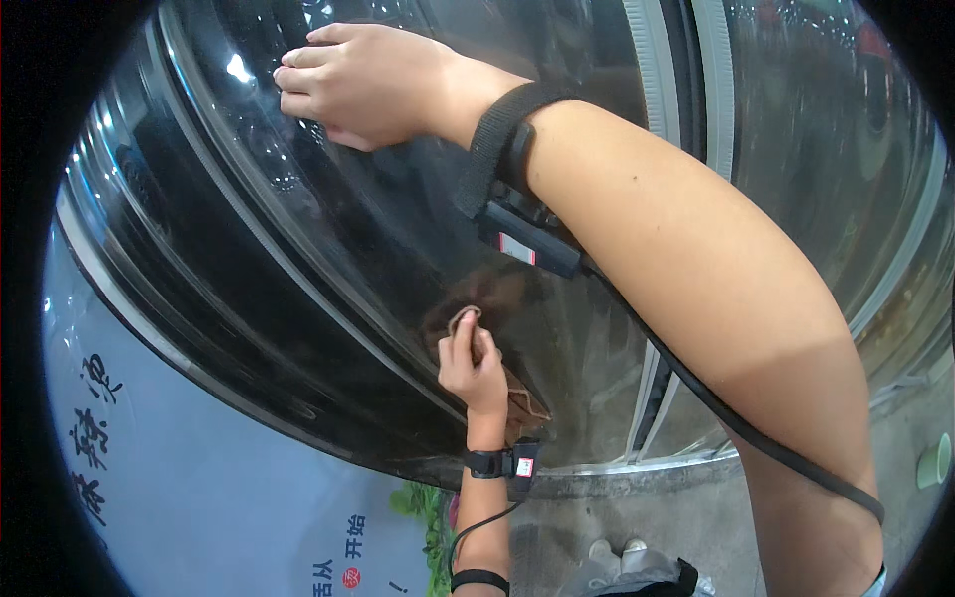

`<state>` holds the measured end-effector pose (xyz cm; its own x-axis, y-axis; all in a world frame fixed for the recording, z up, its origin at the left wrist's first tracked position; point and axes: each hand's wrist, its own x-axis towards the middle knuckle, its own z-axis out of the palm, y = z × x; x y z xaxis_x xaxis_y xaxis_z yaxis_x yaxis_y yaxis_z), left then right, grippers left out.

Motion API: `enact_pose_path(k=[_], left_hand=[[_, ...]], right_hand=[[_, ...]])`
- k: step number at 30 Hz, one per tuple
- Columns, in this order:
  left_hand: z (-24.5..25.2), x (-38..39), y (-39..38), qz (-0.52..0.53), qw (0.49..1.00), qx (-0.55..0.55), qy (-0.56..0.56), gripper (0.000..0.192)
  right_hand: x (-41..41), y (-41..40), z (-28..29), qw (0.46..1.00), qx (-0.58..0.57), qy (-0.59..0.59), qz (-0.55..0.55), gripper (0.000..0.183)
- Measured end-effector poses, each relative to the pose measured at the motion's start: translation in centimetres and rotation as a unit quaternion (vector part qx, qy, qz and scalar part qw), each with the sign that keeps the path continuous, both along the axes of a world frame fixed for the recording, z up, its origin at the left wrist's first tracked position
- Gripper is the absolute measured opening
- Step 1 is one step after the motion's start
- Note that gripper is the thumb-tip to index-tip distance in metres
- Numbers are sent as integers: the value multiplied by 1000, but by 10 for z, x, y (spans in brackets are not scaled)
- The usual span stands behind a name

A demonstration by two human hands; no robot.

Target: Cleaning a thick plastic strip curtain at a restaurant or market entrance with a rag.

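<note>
My left hand (474,373) grips a small brown cloth (464,316) between its thumb and fingers, close against a dark, glossy see-through panel (358,246). The hand and cloth are mirrored in the panel. Higher up, my right hand (373,86) lies over the same panel with its back to me and its fingertips to the left. Its palm is hidden, so I cannot tell whether anything is under it. A black strap with a small device (533,242) sits on my right wrist, and a similar black device (526,463) on my left.
Ribbed grey strips (660,82) border the panel on the right, beside another see-through panel (798,149). A blue board (224,485) with writing stands at lower left. A black cord (716,403) runs along my right arm. A pale green container (934,460) stands on the grey floor (716,515).
</note>
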<state>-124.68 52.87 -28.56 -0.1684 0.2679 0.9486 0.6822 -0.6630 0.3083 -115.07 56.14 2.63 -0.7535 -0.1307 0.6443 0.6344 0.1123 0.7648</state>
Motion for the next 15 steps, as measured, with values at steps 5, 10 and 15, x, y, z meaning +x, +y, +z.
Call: enact_pose_path(k=[5, 10, 15], left_hand=[[61, -14, 2, 1, 995, 58, -82, 23], [57, -7, 22, 14, 995, 101, -3, 12], [-25, -1, 10, 23, 994, 49, 94, 16]], right_hand=[[6, -3, -11, 999, 31, 3, -18, 35], [0, -4, 0, 998, 45, -2, 41, 23], [-8, -22, 3, 999, -39, -26, 10, 33]])
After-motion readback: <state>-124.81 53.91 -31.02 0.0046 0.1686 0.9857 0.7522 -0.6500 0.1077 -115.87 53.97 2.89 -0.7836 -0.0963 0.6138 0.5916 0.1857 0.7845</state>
